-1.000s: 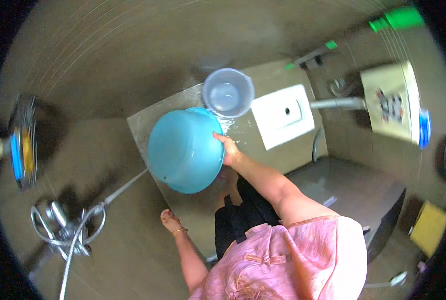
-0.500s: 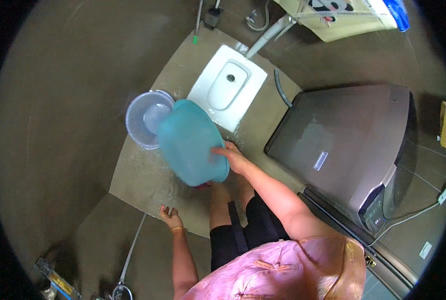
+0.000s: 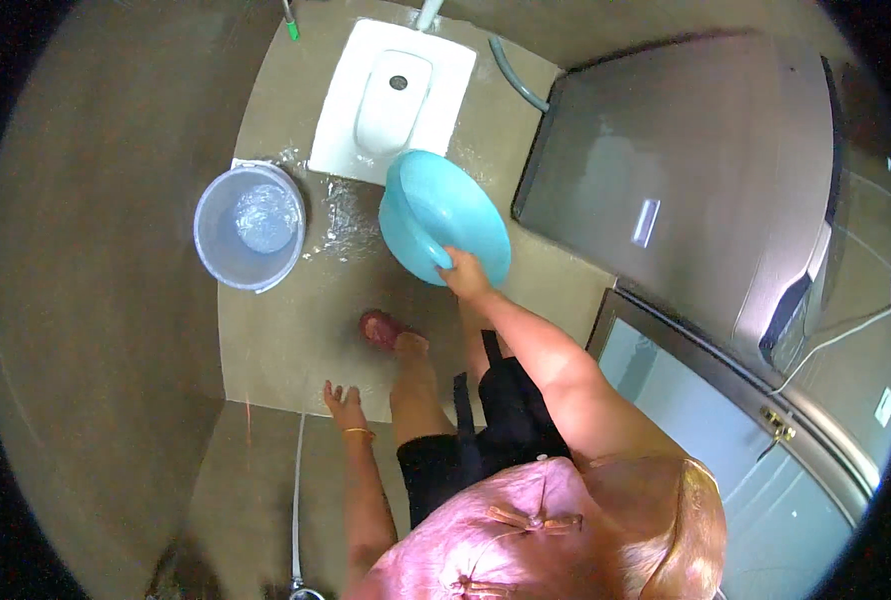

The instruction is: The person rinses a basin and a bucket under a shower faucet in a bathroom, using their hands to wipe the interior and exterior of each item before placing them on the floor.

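Note:
My right hand [image 3: 465, 273] grips the near rim of a turquoise plastic basin [image 3: 461, 205], thumb over the edge. The basin hangs tilted above the floor, just below the white squat toilet [image 3: 336, 130], and its inside faces up. My left hand [image 3: 344, 407] hangs free at the left, fingers apart, holding nothing, with a gold-coloured bangle at the wrist. Left of the basin stands a pale lavender bucket [image 3: 211, 235] with rippling water [image 3: 265, 218] in its bottom.
Water [image 3: 349, 222] is splashed over the tiled floor between bucket and basin. At the right stands a large grey washing machine [image 3: 711, 150], with a grey hose [image 3: 516, 75] beside it. Below it is a framed door [image 3: 726, 420]. My foot wears a dark red slipper [image 3: 381, 328].
The basin has swung away from the bucket to the right, and its inside now shows instead of its underside. The whole view has shifted. My left hand stays free.

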A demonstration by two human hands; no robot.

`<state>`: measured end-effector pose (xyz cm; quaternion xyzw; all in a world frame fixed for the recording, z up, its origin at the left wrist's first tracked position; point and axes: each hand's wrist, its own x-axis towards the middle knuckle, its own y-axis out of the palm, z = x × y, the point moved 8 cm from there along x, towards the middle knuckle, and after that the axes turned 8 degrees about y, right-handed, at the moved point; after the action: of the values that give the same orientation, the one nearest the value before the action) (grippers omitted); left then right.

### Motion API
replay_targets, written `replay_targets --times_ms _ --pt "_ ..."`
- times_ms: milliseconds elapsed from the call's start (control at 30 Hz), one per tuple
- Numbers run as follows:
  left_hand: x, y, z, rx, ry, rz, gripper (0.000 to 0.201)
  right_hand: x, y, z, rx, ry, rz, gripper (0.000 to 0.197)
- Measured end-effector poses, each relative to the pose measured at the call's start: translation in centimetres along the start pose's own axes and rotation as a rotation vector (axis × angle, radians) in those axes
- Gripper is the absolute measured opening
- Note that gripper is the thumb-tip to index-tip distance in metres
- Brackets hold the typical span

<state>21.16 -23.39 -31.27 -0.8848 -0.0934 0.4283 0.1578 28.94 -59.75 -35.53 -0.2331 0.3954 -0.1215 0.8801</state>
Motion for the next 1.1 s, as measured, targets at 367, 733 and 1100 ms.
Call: replay_targets --times_ms 367,733,1100 --pt "3.4 -10.8 5.8 0.08 -0.035 -0.018 0.06 -9.2 0.4 -8.4 -0.307 0.385 -0.133 0.026" --pt "7.0 -2.8 14.1 0.042 -0.059 0.051 0.062 -7.4 3.0 -21.2 -0.61 0.559 -0.228 0.026" --pt "22.9 7.2 -5.5 1.172 0.894 0.0 0.075 -7.0 10.8 -35.5 -0.41 0.566 0.371 0.073"
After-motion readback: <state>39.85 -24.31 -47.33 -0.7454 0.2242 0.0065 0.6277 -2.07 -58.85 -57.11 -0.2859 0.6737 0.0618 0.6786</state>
